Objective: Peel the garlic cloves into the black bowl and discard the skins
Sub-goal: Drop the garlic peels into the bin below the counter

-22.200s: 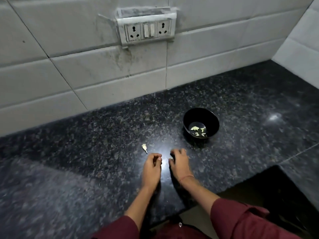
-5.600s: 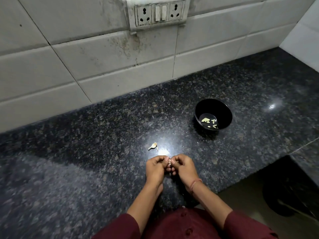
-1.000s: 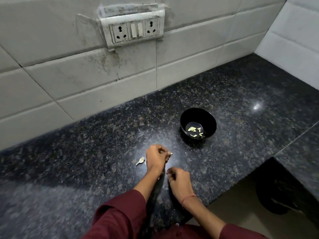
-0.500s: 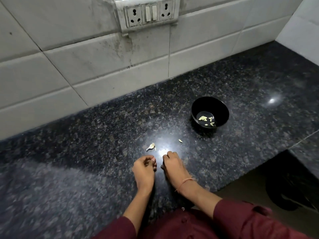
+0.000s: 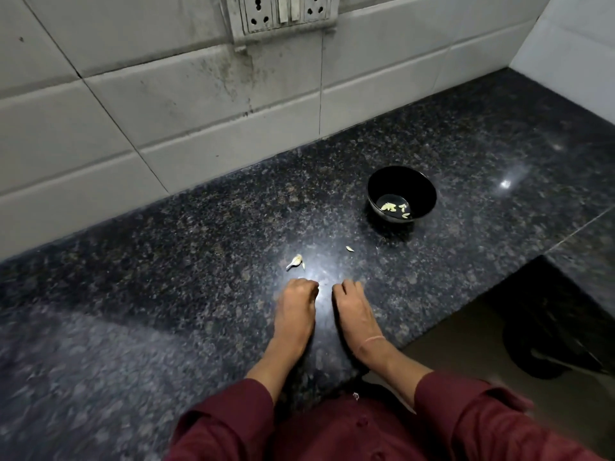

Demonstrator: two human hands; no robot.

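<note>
low centre: left hand (image 5: 296, 309) and right hand (image 5: 353, 307) side by side on the counter (image 5: 149, 287), fingers curled under, cannot tell whether holding anything. just above the left: garlic piece (image 5: 295, 262), slanting lower left to upper right. farther, upper right: black bowl (image 5: 382, 181) with peeled cloves (image 5: 388, 206).

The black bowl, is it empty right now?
No, the black bowl holds several pale garlic pieces at its bottom.
</note>
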